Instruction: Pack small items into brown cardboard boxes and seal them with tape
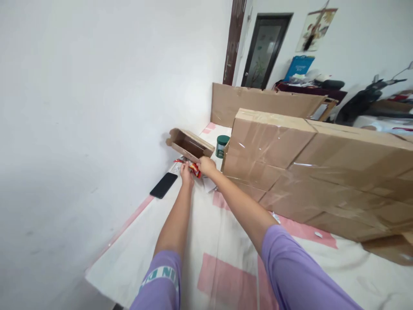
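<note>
- Here, the red packet (195, 169) lies crosswise between both hands, just in front of the small open box (190, 144).
- The left hand (186, 173) pinches its left end.
- The right hand (206, 165) closes over the other end, nearer the box's mouth.

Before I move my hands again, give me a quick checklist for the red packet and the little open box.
1. Grip on the red packet: left hand and right hand both hold it. Ok.
2. Small box: on its side, open mouth toward the hands. Ok.
3. Inside of the small box: partly in shadow. Cannot tell.
4. Phone: flat on the table, apart from the left hand. Ok.
5. Green jar: upright, beside the small box. Ok.
</note>
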{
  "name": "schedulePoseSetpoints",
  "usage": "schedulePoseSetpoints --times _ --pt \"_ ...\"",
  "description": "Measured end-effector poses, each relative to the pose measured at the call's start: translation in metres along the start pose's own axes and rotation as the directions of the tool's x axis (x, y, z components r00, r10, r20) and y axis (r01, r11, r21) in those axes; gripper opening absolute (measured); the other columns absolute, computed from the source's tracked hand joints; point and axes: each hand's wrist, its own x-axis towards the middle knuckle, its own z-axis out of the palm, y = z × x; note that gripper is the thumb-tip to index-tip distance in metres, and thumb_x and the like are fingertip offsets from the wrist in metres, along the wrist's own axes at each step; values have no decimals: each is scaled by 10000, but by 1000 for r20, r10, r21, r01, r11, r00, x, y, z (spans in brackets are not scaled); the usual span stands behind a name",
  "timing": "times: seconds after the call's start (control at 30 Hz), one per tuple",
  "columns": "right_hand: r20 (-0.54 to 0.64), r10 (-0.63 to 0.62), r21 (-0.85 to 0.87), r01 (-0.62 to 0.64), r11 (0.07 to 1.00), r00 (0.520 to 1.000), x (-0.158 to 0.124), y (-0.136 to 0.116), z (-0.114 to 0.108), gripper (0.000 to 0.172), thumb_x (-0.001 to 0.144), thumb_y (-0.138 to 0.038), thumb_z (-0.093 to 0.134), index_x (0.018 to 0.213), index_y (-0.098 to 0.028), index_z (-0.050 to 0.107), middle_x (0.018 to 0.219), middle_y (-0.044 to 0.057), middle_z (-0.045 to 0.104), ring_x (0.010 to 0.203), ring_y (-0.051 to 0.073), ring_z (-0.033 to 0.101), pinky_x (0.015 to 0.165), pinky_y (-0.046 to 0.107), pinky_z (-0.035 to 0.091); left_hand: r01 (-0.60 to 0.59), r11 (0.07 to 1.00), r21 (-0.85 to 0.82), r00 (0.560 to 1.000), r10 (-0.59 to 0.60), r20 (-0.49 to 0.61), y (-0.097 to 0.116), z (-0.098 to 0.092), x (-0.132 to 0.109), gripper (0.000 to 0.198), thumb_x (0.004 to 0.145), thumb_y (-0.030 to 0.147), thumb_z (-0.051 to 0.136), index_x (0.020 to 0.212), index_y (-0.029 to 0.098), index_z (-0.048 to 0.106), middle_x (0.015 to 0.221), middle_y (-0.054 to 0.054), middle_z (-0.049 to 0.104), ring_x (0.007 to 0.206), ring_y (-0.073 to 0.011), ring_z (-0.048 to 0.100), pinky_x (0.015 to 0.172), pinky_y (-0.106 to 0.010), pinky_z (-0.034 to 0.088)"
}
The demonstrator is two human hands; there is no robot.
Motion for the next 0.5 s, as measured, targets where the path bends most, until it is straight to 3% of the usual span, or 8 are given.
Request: schedulePoseSetpoints --times 0.07,0.13,0.2,0.27,0.37,0.43,0.5 --pt "-30 -86 29 87 996 996 -16 -12 -15 260 994 -336 576 1107 -130 688 1158 137 715 1088 256 675 901 339 518 -107 994 -33 993 105 -50 29 2 -12 391 1023 452 485 1266 159 575 1240 -108 635 1067 -215 653 894 -416 578" --pt "-53 -174 58 176 983 983 -39 -27 -31 265 992 -349 557 1050 -131 696 1102 134 740 1036 249 690 843 295 504 -208 977 -48 976 205 -68 61 -4 -32 450 1079 448 221 1236 174 542 1230 -101 647 1100 -193 656 890 -368 580" --pt "-67 -266 85 271 959 962 -74 -41 -47 271 986 -373 549 1018 -143 689 1049 106 751 963 222 695 785 265 494 -302 952 -44 951 298 -78 90 -15 -65 489 1073 393 66 1229 206 489 1282 -84 635 1192 -177 626 927 -338 568" --pt "-70 -354 109 360 927 933 -121 -47 -57 246 975 -365 555 1005 -156 681 1024 83 752 923 201 687 761 252 482 -373 928 -20 926 370 -77 107 -32 -116 436 1061 388 77 1264 241 434 1388 -68 580 1297 -183 563 1000 -352 539" --pt "-48 -439 139 441 887 897 -207 -35 -59 188 954 -299 564 1020 -165 678 1080 90 738 965 209 671 792 265 483 -390 920 35 919 391 -48 95 -60 -215 469 1025 450 59 1307 282 393 1501 -72 483 1363 -226 513 1077 -422 507" --pt "7 -471 173 463 869 882 -263 -13 -53 148 932 -256 584 981 -169 694 1033 86 739 950 211 672 816 277 488 -338 937 86 941 340 1 65 -80 -284 469 1008 500 116 1384 335 342 1534 -76 447 1390 -263 493 1100 -472 495" --pt "107 -454 247 418 874 885 -310 14 -44 125 897 -231 625 969 -168 705 995 86 740 938 215 677 812 281 489 -277 942 191 960 265 87 26 -103 -344 556 978 555 169 1516 416 151 1624 -69 312 1458 -297 414 1108 -523 492"
